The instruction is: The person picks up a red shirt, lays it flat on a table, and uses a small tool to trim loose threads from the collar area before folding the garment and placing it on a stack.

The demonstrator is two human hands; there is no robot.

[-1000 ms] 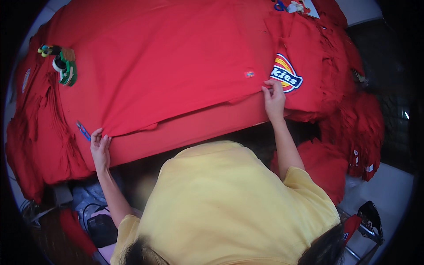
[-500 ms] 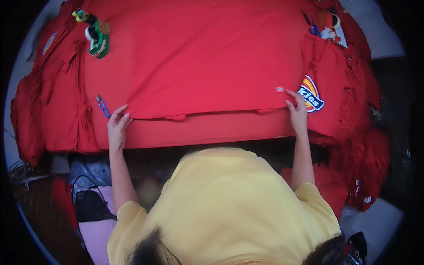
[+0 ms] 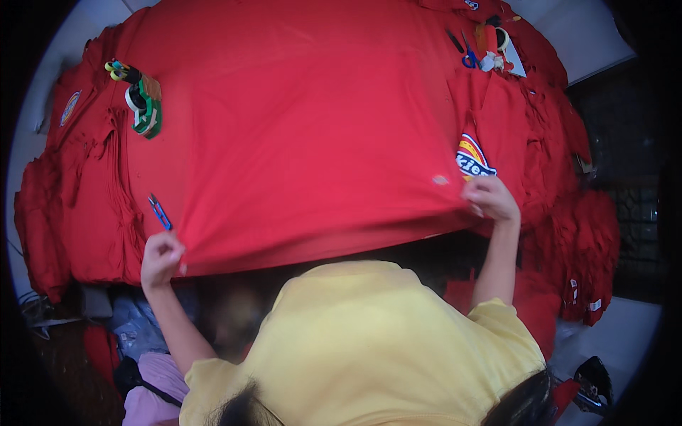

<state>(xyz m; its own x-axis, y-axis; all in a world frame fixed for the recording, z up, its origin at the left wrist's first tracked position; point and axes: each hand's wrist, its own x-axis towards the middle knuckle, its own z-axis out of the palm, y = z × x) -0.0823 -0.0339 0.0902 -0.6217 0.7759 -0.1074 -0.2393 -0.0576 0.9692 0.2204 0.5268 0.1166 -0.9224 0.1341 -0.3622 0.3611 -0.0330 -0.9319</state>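
A red shirt (image 3: 305, 160) lies spread over the table, its near edge pulled taut between my hands, with folds running from each grip. My left hand (image 3: 162, 257) is closed on the near left corner. My right hand (image 3: 493, 199) is closed on the near right corner, beside a small label (image 3: 440, 180) on the cloth. Blue thread snips (image 3: 160, 211) lie just beyond my left hand. Past my right hand, a large colourful logo (image 3: 474, 157) shows on another red garment. My fingertips are partly blurred.
At the far left stands a green tape dispenser (image 3: 148, 110) holding several tools. Blue scissors (image 3: 469, 58) and a tape roll (image 3: 502, 40) lie at the far right. Piles of red garments (image 3: 85, 206) flank the cloth on both sides.
Both hands have drawn the shirt's near edge toward me, and my right hand has also shifted outward. The cloth, flat before, now shows pull folds. My fingers have closed tighter.
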